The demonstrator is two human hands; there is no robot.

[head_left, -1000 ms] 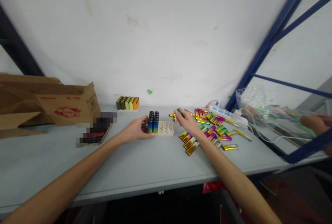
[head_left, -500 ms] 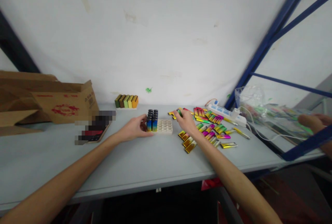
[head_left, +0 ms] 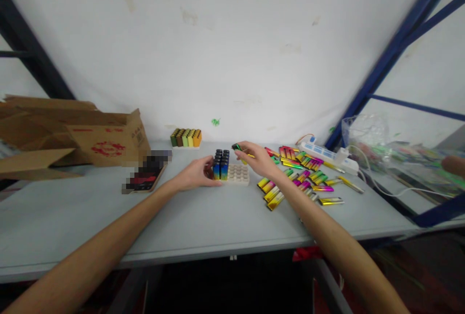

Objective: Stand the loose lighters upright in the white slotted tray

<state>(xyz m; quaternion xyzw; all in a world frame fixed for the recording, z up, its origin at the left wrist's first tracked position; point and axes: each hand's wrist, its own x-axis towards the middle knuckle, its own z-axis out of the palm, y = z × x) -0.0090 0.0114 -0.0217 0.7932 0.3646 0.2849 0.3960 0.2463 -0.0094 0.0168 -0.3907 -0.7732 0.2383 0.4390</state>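
Observation:
On the grey table sits a white tray (head_left: pixel 242 176) with round slots; two columns of blue lighter-like cases (head_left: pixel 220 171) stand upright at its left end. My left hand (head_left: pixel 196 173) curves around the left side of the tray and cases, fingers and thumb gripping that end. Above the tray's right part, my right hand (head_left: pixel 254 156) pinches a green and yellow shiny case (head_left: pixel 238 148). Many metallic coloured cases (head_left: pixel 298 178) lie loose to the right of the tray.
A cardboard box (head_left: pixel 109 142) and a phone (head_left: pixel 149 173) are at the left. Another filled tray (head_left: pixel 186 138) stands by the wall. At the right are a power strip (head_left: pixel 329 153), a plastic bag (head_left: pixel 365 132), blue shelf posts and another person's hand (head_left: pixel 454 164).
My right hand has moved left from the loose pile to above the tray, carrying a green case. The view has shifted slightly. My left hand stays at the tray.

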